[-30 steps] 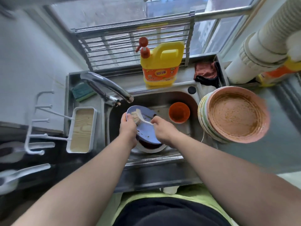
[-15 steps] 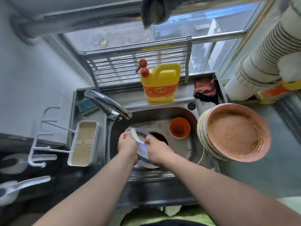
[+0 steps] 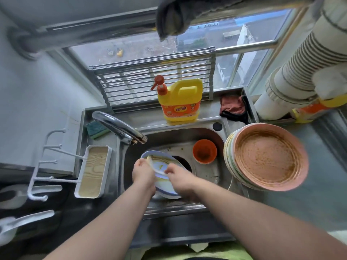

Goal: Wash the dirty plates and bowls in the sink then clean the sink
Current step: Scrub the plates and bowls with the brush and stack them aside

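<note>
Over the sink (image 3: 210, 134), the left hand (image 3: 143, 173) grips the left rim of a pale blue plate (image 3: 165, 182), fingers curled over its edge, and holds it tilted inside the basin just below the tap (image 3: 120, 127). The right hand (image 3: 181, 178) is closed round the white handle of a dish brush (image 3: 155, 167), which lies across the face of the plate; its bristle end reaches up toward the left hand. Yellowish smears show on the plate. Under it, at the near edge of the basin, part of another white dish (image 3: 169, 195) peeks out. The dark drain hole (image 3: 184, 163) lies just behind the plate.

An orange bowl (image 3: 204, 151) stands in the basin to the right of the plate and apart from it, its inside soiled. Right of the sink, on the worktop (image 3: 323, 184), a stack of plates (image 3: 266, 156) leans, the top one pink and coated with brown residue.

Behind the sink, on its back ledge, a yellow detergent jug (image 3: 180, 100) with a red pump stands upright; a reddish cloth (image 3: 232, 107) is bunched to the right of it. Left of the tap lies a green sponge (image 3: 95, 129), and left of the basin sits a white tray (image 3: 93, 171) with a wood-grain bottom. A metal rack (image 3: 155, 81) leans against the window behind the jug.
</note>
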Tool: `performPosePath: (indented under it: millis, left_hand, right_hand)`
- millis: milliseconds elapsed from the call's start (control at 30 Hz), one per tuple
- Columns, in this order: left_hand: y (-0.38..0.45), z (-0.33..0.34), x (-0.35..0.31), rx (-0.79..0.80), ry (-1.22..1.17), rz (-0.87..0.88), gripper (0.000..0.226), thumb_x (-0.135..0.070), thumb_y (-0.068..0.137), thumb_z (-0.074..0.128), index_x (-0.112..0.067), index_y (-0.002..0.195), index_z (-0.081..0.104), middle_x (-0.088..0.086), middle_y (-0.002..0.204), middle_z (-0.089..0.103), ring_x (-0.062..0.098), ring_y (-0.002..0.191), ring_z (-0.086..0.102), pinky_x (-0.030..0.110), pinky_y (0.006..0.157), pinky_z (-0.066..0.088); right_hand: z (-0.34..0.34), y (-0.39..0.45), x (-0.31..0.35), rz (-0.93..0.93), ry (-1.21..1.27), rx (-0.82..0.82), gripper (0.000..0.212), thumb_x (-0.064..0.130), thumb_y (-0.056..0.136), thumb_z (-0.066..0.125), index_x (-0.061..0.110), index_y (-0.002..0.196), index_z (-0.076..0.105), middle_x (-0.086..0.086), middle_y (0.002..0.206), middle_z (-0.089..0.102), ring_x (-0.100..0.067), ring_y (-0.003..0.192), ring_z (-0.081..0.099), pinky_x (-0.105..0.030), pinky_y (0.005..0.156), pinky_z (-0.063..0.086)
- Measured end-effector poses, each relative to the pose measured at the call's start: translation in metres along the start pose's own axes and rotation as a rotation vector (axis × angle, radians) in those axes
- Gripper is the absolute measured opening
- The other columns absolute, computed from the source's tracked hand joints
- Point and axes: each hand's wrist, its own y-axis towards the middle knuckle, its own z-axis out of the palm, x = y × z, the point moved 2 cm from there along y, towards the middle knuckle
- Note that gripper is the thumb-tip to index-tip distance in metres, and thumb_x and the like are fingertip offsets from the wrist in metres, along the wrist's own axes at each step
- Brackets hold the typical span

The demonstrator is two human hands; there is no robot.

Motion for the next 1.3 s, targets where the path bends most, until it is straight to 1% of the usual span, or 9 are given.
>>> performPosePath:
  millis: [67,167,333,467,567,700,900,1000,1300]
  left_hand:
    - [0.004,-0.007,-0.012,-0.072,-0.001,0.047,0.03,-0.039,0.108,0.036,-0.029,0.116,0.063,0.01,0.103,0.063,0.028,0.085,0.059,0.037,0.082,0.054]
    - [0.019,-0.017,-0.016,-0.083,0.07,0.105,0.035,-0.042,0.111,0.036,-0.025,0.125,0.064,0.011,0.113,0.066,0.03,0.1,0.061,0.045,0.1,0.054]
    - [0.0,0.004,0.0,0.022,0.067,0.097,0.03,-0.044,0.11,0.044,-0.032,0.126,0.065,0.004,0.12,0.069,0.03,0.112,0.066,0.052,0.105,0.054]
    - [-0.005,0.01,0.001,-0.029,0.043,0.052,0.022,-0.036,0.109,0.043,-0.028,0.105,0.063,0.009,0.109,0.067,0.029,0.097,0.061,0.042,0.094,0.054]
    - [0.017,-0.011,-0.006,-0.096,0.05,0.075,0.036,-0.039,0.111,0.038,-0.023,0.129,0.065,0.012,0.117,0.064,0.03,0.101,0.059,0.042,0.092,0.052]
    - [0.028,-0.013,-0.003,-0.007,0.091,0.068,0.042,-0.051,0.109,0.038,-0.025,0.134,0.061,0.009,0.124,0.065,0.033,0.111,0.063,0.052,0.102,0.053]
    - [0.015,0.0,-0.012,-0.034,0.021,0.064,0.041,-0.041,0.113,0.035,-0.02,0.138,0.06,0.013,0.12,0.067,0.028,0.096,0.064,0.038,0.079,0.052]
    - [0.018,-0.005,-0.01,-0.011,0.039,0.011,0.041,-0.05,0.111,0.034,-0.029,0.136,0.058,0.011,0.116,0.068,0.029,0.094,0.068,0.039,0.071,0.057]
    - [0.024,-0.012,-0.022,-0.066,0.057,0.131,0.044,-0.05,0.11,0.036,-0.028,0.142,0.058,0.008,0.128,0.067,0.031,0.113,0.063,0.049,0.106,0.051]
  right_hand:
    - [0.0,-0.027,-0.018,-0.014,-0.046,0.077,0.025,0.032,0.109,0.036,0.038,0.121,0.057,-0.006,0.106,0.064,-0.026,0.087,0.06,-0.034,0.071,0.05]
    - [-0.035,-0.042,-0.065,0.086,-0.286,0.057,0.025,0.03,0.107,0.039,0.043,0.121,0.055,-0.005,0.12,0.069,-0.026,0.101,0.063,-0.036,0.085,0.05]
    - [-0.056,-0.001,-0.046,0.15,-0.305,-0.146,0.015,0.021,0.098,0.042,0.033,0.105,0.047,-0.009,0.105,0.068,-0.035,0.092,0.064,-0.041,0.08,0.055]
    - [-0.004,-0.013,-0.003,-0.015,-0.129,-0.058,0.023,0.02,0.102,0.041,0.033,0.118,0.053,-0.011,0.117,0.067,-0.034,0.101,0.062,-0.038,0.084,0.049]
    - [0.002,-0.047,-0.033,0.001,-0.196,0.027,0.024,0.031,0.106,0.036,0.042,0.122,0.05,-0.01,0.125,0.067,-0.036,0.108,0.063,-0.043,0.092,0.053]
    - [-0.037,-0.028,-0.071,0.192,-0.321,-0.091,0.02,0.021,0.099,0.041,0.036,0.112,0.043,-0.009,0.115,0.068,-0.036,0.1,0.064,-0.039,0.076,0.05]
    - [0.005,-0.038,-0.017,-0.05,-0.202,-0.048,0.017,0.032,0.108,0.036,0.037,0.122,0.045,-0.017,0.12,0.067,-0.042,0.107,0.063,-0.05,0.093,0.055]
    - [-0.027,-0.027,-0.046,0.093,-0.295,-0.098,0.02,0.025,0.1,0.041,0.034,0.118,0.044,-0.015,0.117,0.069,-0.04,0.102,0.066,-0.049,0.089,0.057]
    - [-0.01,-0.045,-0.049,0.053,-0.218,-0.066,0.014,0.034,0.106,0.037,0.039,0.116,0.044,-0.014,0.112,0.069,-0.039,0.099,0.065,-0.046,0.086,0.055]
